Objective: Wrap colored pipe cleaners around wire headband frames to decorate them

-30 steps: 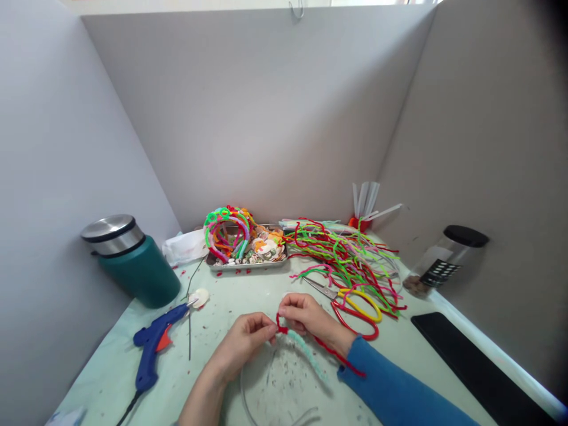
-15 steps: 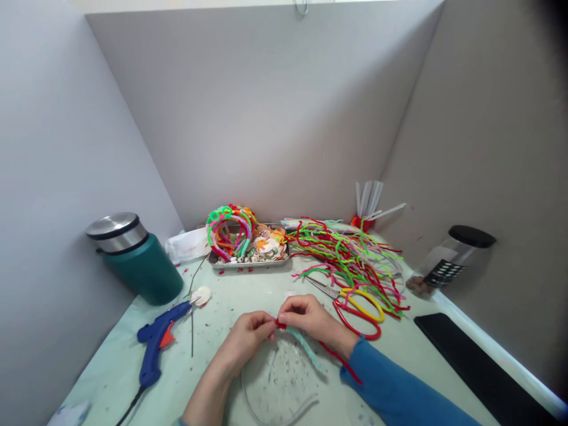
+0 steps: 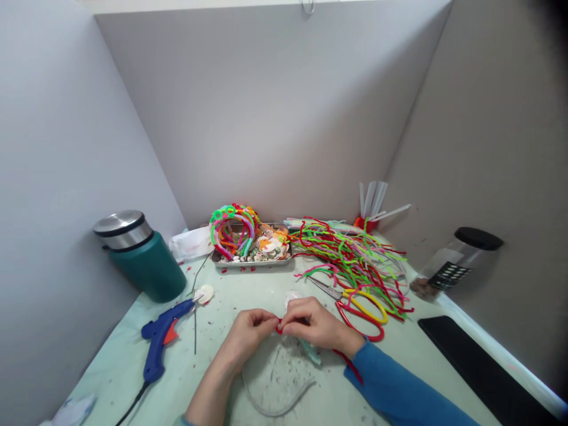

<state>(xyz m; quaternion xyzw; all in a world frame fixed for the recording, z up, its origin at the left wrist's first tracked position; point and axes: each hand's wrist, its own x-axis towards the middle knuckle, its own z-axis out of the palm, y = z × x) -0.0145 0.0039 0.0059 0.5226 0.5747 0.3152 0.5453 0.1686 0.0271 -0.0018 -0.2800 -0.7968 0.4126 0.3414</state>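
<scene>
Close together over the table's front middle, my left hand (image 3: pixel 251 334) and my right hand (image 3: pixel 313 322) both pinch a red pipe cleaner (image 3: pixel 279 326) between thumb and fingertips. A longer red length (image 3: pixel 350 365) emerges below my right wrist; whether it is the same piece is hidden. Beneath my right palm shows the end of a mint-green fuzzy strip (image 3: pixel 311 353), mostly covered by the hand. A thin pale grey strand (image 3: pixel 276 413) curves out from beside my left wrist; its other end is hidden. Scissors (image 3: pixel 359 307) with red and yellow handles lie just beyond my right hand.
A blue glue gun (image 3: pixel 157 343) rests at left, its nozzle on a white disc (image 3: pixel 206 293), near a green bottle (image 3: pixel 148 266). Behind are a metal tray (image 3: pixel 252 264) with colourful headbands, and heaped pipe cleaners (image 3: pixel 350 248). A jar (image 3: pixel 457 263) and black slab (image 3: pixel 479 361) are at right.
My right fingers have curled in and turned over the red pipe cleaner, covering more of the mint strip. My left hand keeps its pinch. The view has shifted slightly.
</scene>
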